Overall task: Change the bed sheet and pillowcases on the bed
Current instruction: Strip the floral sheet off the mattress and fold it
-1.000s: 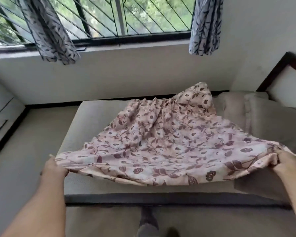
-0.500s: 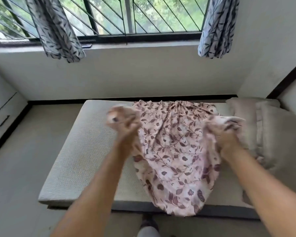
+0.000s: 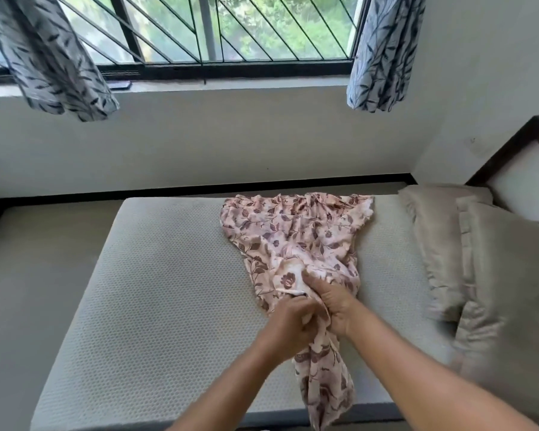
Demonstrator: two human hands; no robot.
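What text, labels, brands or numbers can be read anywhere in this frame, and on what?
None: no readable text in this view.
Floral sheet: leaf and flower print only.
Curtains: leaf pattern only.
Mattress and pillows: no label showing.
Small dark object on the windowsill: too small to tell.

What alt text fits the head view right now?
Both hands, left hand and right hand, bunch a pink floral cloth at the middle of a bare grey mattress. Two beige pillows lie to the right, below a barred window.
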